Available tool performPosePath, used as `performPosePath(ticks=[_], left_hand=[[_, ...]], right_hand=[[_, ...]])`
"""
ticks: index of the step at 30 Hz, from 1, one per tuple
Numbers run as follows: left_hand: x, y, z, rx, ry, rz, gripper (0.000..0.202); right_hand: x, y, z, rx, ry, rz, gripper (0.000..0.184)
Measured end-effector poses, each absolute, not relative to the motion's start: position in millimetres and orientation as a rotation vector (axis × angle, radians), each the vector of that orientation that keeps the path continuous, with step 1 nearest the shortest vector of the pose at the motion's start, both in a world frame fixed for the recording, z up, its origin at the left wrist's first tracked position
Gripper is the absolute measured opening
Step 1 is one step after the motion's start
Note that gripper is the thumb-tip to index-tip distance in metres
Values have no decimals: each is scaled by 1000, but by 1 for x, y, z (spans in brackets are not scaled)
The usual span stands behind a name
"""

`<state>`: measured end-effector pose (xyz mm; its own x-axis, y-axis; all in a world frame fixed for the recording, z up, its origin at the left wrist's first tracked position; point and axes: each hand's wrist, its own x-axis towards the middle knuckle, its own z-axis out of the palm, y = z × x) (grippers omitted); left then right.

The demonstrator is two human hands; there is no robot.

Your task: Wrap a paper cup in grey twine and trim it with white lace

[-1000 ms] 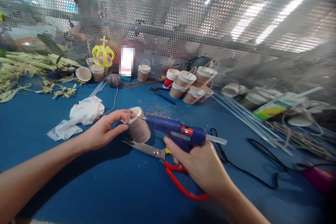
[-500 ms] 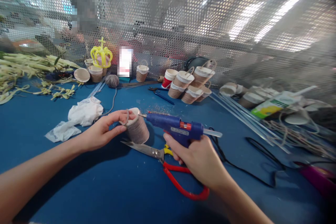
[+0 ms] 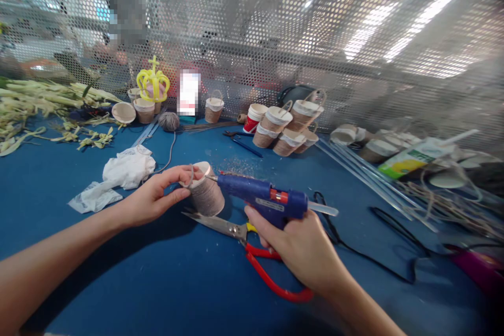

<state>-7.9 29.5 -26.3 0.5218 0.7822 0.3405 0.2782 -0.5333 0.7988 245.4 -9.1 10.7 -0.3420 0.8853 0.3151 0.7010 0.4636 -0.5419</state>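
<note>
My left hand [image 3: 155,197] is closed on the rim of a paper cup [image 3: 209,197] wrapped in grey-brown yarn. The cup tilts slightly on the blue table, its opening towards those fingers. A loop of yarn [image 3: 191,174] shows at the fingertips. In my right hand [image 3: 305,244] is a blue glue gun [image 3: 252,194], a clear glue stick [image 3: 325,208] poking from its rear. The nozzle points left at the cup's upper rim; whether it touches cannot be told. Below the gun lie scissors [image 3: 224,224] with red handles, partly covered by my right hand.
White crumpled cloth [image 3: 128,167] lies left. Behind are a yarn ball [image 3: 169,121], pliers [image 3: 236,135] and several wrapped cups [image 3: 289,142]. Clear glue sticks [image 3: 366,181] and a black cord [image 3: 366,260] spread at right. A perforated metal screen [image 3: 252,26] stands at the back.
The glue gun's rear has swung slightly down and right, and its nozzle sits a little lower against the cup's edge. My left hand and the cup stay nearly still.
</note>
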Motion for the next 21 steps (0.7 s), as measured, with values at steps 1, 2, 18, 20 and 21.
performPosePath(ticks=[1,2,18,20,21], left_hand=[[-8,29,-26,2070,867,932,7],[-8,29,-26,2073,873,930,7],[-6,26,-21,2069,890,904,9],[-6,26,-21,2072,886,908,9],[-6,26,-22,2073,884,912,9]], right_hand=[[244,-10,12,-1321,-2140,430,18],[242,-11,14,-1327,-2135,439,17],[216,-21,22,-1405,-2002,550,12],[216,-21,22,-1393,-1998,554,12],[216,-21,22,-1390,-2002,555,12]])
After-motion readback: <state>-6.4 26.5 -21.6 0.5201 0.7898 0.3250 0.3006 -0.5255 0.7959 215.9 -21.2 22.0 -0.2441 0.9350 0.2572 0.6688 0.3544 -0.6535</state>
